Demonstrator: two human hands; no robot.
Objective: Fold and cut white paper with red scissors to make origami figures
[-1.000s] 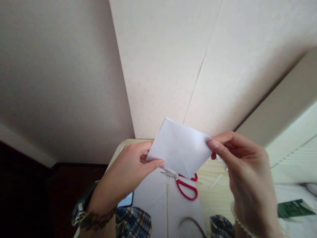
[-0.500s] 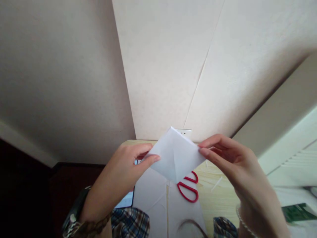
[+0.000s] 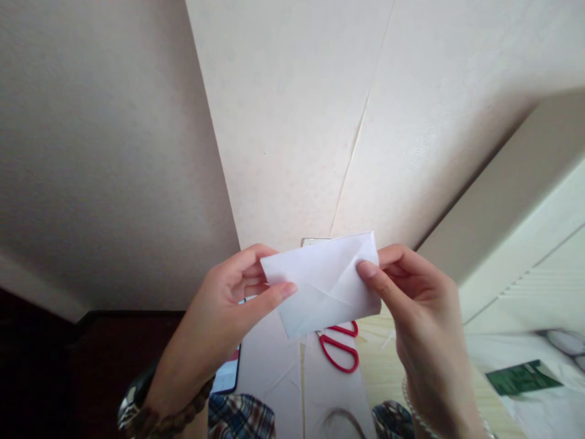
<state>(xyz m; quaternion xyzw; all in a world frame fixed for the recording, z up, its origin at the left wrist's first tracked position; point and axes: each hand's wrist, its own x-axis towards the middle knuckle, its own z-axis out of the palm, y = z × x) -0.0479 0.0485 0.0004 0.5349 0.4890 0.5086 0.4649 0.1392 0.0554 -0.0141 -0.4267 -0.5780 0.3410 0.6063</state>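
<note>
A folded white paper [image 3: 324, 283] is held in the air between both hands, above a light wooden table [image 3: 379, 366]. My left hand [image 3: 223, 311] pinches the paper's left edge between thumb and fingers. My right hand [image 3: 414, 311] pinches its right edge, thumb on the front. The paper shows diagonal creases and lies roughly level, tilted slightly. Red-handled scissors [image 3: 338, 347] lie on the table just below the paper, their blades hidden behind it.
White paper sheets [image 3: 283, 372] lie on the table beneath the hands. A phone [image 3: 226, 375] rests at the table's left edge. A green card [image 3: 521, 378] lies on a white surface at the right. Wall panels rise behind the table.
The paper has turned from a diamond, point-up pose to a nearly level rectangle. Both hands shifted their pinch along its edges and moved slightly left.
</note>
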